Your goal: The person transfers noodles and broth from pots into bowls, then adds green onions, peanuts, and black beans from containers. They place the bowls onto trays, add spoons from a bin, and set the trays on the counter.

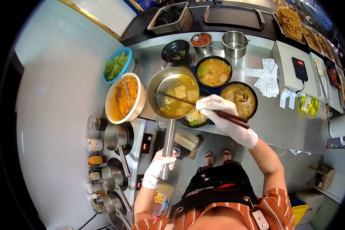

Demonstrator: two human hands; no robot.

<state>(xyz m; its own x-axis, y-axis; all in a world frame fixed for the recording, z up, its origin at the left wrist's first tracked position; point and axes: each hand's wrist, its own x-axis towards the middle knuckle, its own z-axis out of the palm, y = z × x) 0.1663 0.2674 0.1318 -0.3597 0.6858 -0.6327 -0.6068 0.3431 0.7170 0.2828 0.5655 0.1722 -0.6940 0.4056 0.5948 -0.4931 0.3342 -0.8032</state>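
My gloved left hand [160, 166] is wrapped round the long handle of a steel saucepan [152, 82], which is raised near the counter's front edge. Yellowish broth with tofu-like chunks [181, 92] fills part of it. In my gloved right hand [224, 111] is a pair of dark chopsticks [234, 118], their tips reaching into the pan. Just beyond the pan stand two black bowls of noodle soup, one bowl [214, 73] behind and another bowl [239, 99] to the right. A third bowl [196, 117] with green leaves is partly hidden beneath the pan and right hand.
Left of the pan are a tub of shredded carrot [127, 97] and a blue basket of lettuce [117, 67]. Several saucepans [113, 177] stand on burners at lower left. Behind are a steel pot [235, 44] and a peanut container [201, 41]; receipts [267, 80] lie right.
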